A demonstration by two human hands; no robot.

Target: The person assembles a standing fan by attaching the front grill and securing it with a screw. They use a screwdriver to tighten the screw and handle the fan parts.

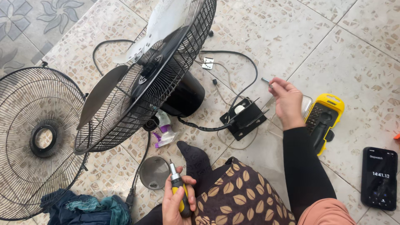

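Head view: screwdriver [178,189] in left hand [177,204], bit [266,81] in right hand [286,101].

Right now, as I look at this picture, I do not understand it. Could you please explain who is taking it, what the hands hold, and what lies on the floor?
The camera sits on a person's head and looks down, so you see that person's own arms and lap; the person sits on a tiled floor.

The left hand grips a screwdriver with a yellow and black handle, tip up. The right hand pinches a small metal bit.

On the floor lies a fan taken apart: its rear grille with blades and black motor. The loose front grille lies at the left. Near the right hand are a black bracket, a yellow bit case and a phone. By the left hand lie a round cap, a spray bottle and a blue cloth.
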